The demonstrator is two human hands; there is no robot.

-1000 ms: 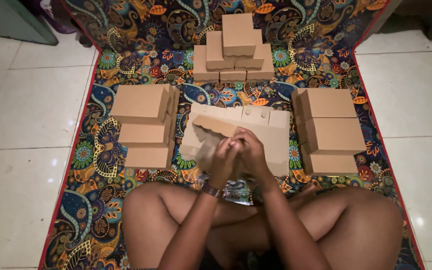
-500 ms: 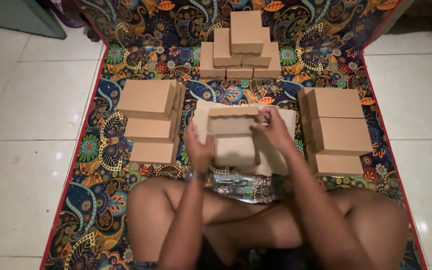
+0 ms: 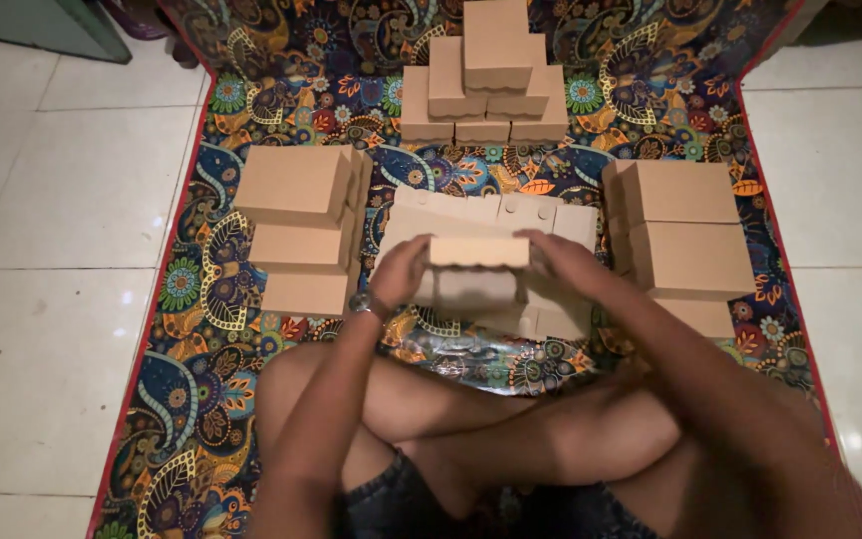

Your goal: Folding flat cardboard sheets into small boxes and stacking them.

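A small brown cardboard box (image 3: 478, 274) is held between both hands above a stack of flat, unfolded box blanks (image 3: 496, 215), centre of the patterned mat (image 3: 192, 299). The box is gripped at its left end by the left hand (image 3: 398, 271), fingers curled around that end, a wristwatch (image 3: 366, 302) seen on the wrist. The right end is covered by the right hand (image 3: 561, 262), fingers wrapped over the top edge and side; both hands are closed on the box. The top flap of the box shows a wavy edge and lies level, roughly parallel to the blanks below.

Left of the hands, a pile of three folded boxes (image 3: 301, 228) is stacked stepwise on the mat, near but not touching the held box. On the right, a similar pile of larger boxes (image 3: 685, 235) is set, just beside the blanks. At the far end of the mat, a pyramid of smaller boxes (image 3: 486, 80) is stacked, well apart from the hands. The mat is bordered in red and laid on a white tiled floor (image 3: 62, 200). Crossed bare legs (image 3: 471, 419) are seen at the bottom, just below the held box. Whether the box underside touches the blanks cannot be told.
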